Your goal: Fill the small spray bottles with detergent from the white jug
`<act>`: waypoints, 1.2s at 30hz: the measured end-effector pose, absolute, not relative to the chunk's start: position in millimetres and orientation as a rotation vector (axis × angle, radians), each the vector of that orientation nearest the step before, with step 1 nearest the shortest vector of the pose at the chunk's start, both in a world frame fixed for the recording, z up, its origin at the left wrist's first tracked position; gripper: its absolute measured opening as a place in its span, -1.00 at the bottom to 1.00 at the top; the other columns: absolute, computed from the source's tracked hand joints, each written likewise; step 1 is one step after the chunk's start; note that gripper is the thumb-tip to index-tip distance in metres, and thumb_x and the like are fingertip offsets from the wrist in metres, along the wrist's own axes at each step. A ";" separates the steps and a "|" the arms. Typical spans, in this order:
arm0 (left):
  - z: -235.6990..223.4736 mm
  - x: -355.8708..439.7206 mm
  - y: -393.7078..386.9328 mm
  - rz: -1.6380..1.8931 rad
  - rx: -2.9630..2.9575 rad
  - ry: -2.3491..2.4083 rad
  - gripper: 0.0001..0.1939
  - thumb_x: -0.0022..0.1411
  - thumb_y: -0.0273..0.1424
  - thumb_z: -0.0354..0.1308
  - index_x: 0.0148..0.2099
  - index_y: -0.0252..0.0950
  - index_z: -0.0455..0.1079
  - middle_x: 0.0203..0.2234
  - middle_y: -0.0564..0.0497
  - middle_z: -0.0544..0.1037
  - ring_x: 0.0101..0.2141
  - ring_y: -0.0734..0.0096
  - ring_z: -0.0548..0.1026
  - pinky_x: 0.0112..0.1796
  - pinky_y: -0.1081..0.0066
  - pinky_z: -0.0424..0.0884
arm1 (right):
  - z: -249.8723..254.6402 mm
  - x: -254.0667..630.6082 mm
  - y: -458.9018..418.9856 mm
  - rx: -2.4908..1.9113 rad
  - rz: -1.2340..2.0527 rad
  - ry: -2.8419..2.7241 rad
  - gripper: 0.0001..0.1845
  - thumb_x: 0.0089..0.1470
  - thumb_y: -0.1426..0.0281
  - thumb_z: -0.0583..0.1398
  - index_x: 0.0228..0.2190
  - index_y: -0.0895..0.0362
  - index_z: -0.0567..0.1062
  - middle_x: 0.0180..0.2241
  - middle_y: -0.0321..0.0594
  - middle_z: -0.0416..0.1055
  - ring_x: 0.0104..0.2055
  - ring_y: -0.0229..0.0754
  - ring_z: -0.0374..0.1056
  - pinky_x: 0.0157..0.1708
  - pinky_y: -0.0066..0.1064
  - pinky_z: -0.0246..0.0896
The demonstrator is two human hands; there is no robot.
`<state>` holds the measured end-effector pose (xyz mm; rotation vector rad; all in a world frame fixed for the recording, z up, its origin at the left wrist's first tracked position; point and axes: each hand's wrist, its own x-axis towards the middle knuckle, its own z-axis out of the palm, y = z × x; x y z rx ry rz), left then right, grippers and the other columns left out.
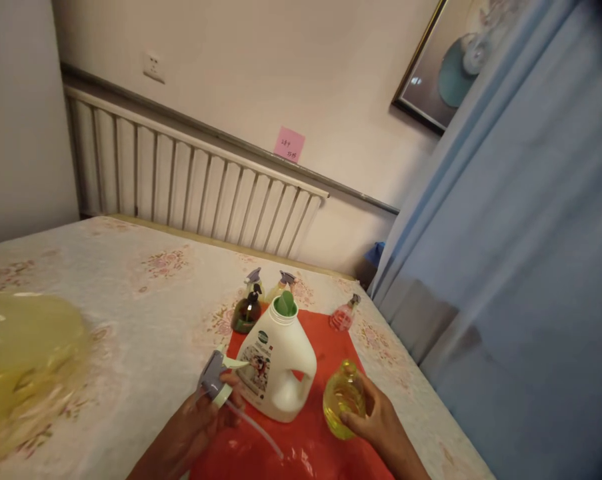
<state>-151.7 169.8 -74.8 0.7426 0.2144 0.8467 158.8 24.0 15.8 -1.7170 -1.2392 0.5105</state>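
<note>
My left hand point(208, 413) is closed around a grey spray nozzle point(213, 379) with a pale collar, its clear dip tube hanging down to the right. In my right hand point(375, 417) is a round yellow bottle point(341, 407) with an uncapped neck, tilted slightly; yellow liquid shows inside. Between the hands stands a large white detergent jug point(281, 360) with a green spout in its mouth and a picture label. It rests on a red sheet point(325, 340). The nozzle and the bottle are apart.
Behind the jug stand a dark green pump bottle point(245, 312) and two grey-topped spray bottles. A pink spray bottle point(343, 315) stands at the right. A yellow translucent bag point(31, 367) lies at the left on the floral cloth point(145, 300). A radiator point(195, 173) and a blue curtain point(505, 267) border the surface.
</note>
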 end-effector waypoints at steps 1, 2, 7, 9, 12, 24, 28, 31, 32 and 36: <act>-77.1 -154.0 170.3 0.844 0.743 0.206 -0.57 0.09 -0.25 0.39 0.01 -0.20 0.48 -0.27 -0.07 0.56 -0.24 0.26 0.49 -0.23 0.33 0.42 | 25.5 158.9 27.9 -1.725 0.507 -1.258 -0.25 -0.27 0.31 0.33 0.06 0.12 0.45 0.00 -0.06 0.53 0.05 0.14 0.44 0.08 -0.12 0.33; -78.6 -155.6 170.4 0.843 0.746 0.197 -0.58 0.09 -0.24 0.38 0.01 -0.20 0.48 -0.27 -0.08 0.56 -0.23 0.26 0.49 -0.23 0.33 0.42 | 35.6 158.5 32.4 -1.735 0.500 -1.284 -0.26 -0.25 0.33 0.33 0.06 0.11 0.45 0.01 -0.07 0.52 0.06 0.12 0.44 0.10 -0.12 0.32; -80.9 -157.0 171.1 0.829 0.755 0.176 -0.59 0.11 -0.24 0.36 0.00 -0.23 0.48 -0.27 -0.10 0.55 -0.24 0.26 0.49 -0.25 0.31 0.43 | 79.9 152.8 59.6 -1.775 0.350 -1.400 -0.28 -0.28 0.38 0.35 0.03 0.13 0.46 0.05 -0.05 0.49 0.11 0.14 0.39 0.17 -0.03 0.21; -81.7 -156.7 172.5 0.827 0.756 0.180 -0.60 0.11 -0.25 0.36 0.00 -0.23 0.48 -0.27 -0.09 0.55 -0.24 0.27 0.48 -0.24 0.31 0.45 | 94.2 148.0 70.1 -1.792 0.257 -1.429 -0.27 -0.29 0.40 0.35 0.03 0.14 0.46 0.06 -0.04 0.48 0.12 0.14 0.38 0.19 0.01 0.17; -81.6 -157.8 174.5 0.832 0.754 0.171 -0.59 0.12 -0.25 0.36 0.01 -0.21 0.48 -0.27 -0.08 0.55 -0.22 0.27 0.47 -0.23 0.31 0.45 | 114.6 138.5 84.2 -1.786 0.175 -1.543 -0.32 -0.27 0.40 0.34 0.00 0.13 0.47 0.03 -0.06 0.50 0.09 0.13 0.40 0.16 0.00 0.21; -86.7 -160.2 177.7 0.810 0.728 0.157 -0.65 0.21 -0.33 0.29 0.05 -0.22 0.47 -0.23 -0.09 0.53 -0.26 0.32 0.48 -0.20 0.28 0.47 | 151.3 135.5 132.5 -1.901 -0.214 -1.934 -0.26 -0.22 0.41 0.34 0.08 0.15 0.42 0.02 -0.01 0.45 0.04 0.07 0.37 0.06 -0.12 0.26; -86.2 -159.5 177.3 0.809 0.713 0.144 -0.66 0.21 -0.32 0.29 0.04 -0.18 0.47 -0.23 -0.07 0.54 -0.26 0.32 0.49 -0.20 0.29 0.46 | 163.6 129.0 134.0 -1.989 -0.299 -2.008 -0.25 -0.21 0.41 0.35 0.10 0.14 0.42 0.03 -0.01 0.44 0.04 0.07 0.35 0.05 -0.13 0.25; -86.6 -159.0 177.3 0.817 0.711 0.131 -0.67 0.22 -0.32 0.28 0.04 -0.15 0.46 -0.23 -0.06 0.55 -0.27 0.33 0.49 -0.21 0.31 0.45 | 171.1 123.9 133.5 -2.037 -0.339 -2.062 -0.26 -0.18 0.39 0.35 0.11 0.15 0.40 0.03 -0.02 0.43 0.05 0.05 0.33 0.04 -0.18 0.23; -87.2 -158.8 177.6 0.821 0.715 0.128 -0.66 0.22 -0.32 0.28 0.05 -0.15 0.46 -0.23 -0.07 0.55 -0.26 0.33 0.49 -0.21 0.30 0.45 | 173.0 122.9 133.6 -2.049 -0.343 -2.077 -0.26 -0.17 0.39 0.34 0.11 0.15 0.40 0.04 -0.03 0.43 0.06 0.03 0.32 0.04 -0.20 0.23; -89.1 -158.1 179.1 0.817 0.729 0.139 -0.66 0.22 -0.32 0.28 0.04 -0.19 0.47 -0.24 -0.09 0.55 -0.23 0.27 0.49 -0.22 0.29 0.44 | 177.8 121.5 135.4 -2.084 -0.371 -2.139 -0.25 -0.16 0.37 0.35 0.12 0.14 0.38 0.04 -0.04 0.44 0.07 0.03 0.30 0.02 -0.23 0.20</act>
